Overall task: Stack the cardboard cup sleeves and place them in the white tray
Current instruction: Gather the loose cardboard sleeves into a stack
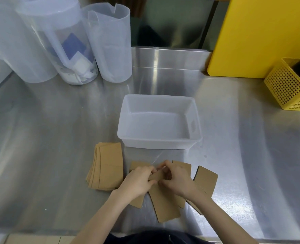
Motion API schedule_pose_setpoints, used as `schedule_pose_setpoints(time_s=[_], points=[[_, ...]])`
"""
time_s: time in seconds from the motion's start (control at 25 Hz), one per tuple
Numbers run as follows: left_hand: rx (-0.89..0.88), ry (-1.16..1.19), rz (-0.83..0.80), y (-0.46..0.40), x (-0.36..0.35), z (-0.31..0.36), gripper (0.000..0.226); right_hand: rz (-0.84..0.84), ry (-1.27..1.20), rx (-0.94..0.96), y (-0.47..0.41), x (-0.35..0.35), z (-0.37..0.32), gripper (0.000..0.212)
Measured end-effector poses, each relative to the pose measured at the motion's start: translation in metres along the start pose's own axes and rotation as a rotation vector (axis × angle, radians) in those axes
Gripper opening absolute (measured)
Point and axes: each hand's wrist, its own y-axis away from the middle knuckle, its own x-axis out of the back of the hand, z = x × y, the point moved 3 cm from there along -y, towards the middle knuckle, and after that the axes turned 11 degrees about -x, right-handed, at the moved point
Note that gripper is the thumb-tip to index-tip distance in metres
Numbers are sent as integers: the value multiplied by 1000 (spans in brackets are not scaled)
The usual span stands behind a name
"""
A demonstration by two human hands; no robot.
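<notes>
Nearest the body, loose cardboard sleeves lie fanned on the steel counter, overlapping at odd angles, one more sleeve off to the right side. Just above them both hands meet over one sleeve: left hand pinching its left end, right hand pinching the right end, fingers of both closed on the card, it looks lifted off the pile but can't tell for sure. Left of the hands a squared-up stack already sits on the counter, edges slightly stepped, not in the tray. White tray is just beyond the hands, empty, near rim close to the loose pile. Judgement: mid-collection, stack part-built, nothing deposited yet. Risks: sleeves are thin and slick on steel, so picking one may drag its neighbours or slide them toward the counter edge; the stepped stack could splay when lifted if not squeezed from both sides; the tray is light, so bumping its rim with a full stack may shove it back; a sleeve popping open from flat would stop it nesting. Further back: three translucent jugs at the left, yellow basket and yellow board at the right, all well clear of the work
</notes>
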Motion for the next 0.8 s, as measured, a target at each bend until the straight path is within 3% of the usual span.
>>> schedule_pose_setpoints(time_s=[0.28,0.4,0.56,0.8], points=[[-24,179,191,8,25,-4,25,169,-186,-38,7,38,8,18],[-53,244,284,13,33,-5,22,247,-3,-118,2,48,24,31],[-58,282,353,17,36,-8,20,185,313,-262,0,39,33,56],[-63,305,421,22,39,-9,20,164,317,-267,-6,31,27,49]])
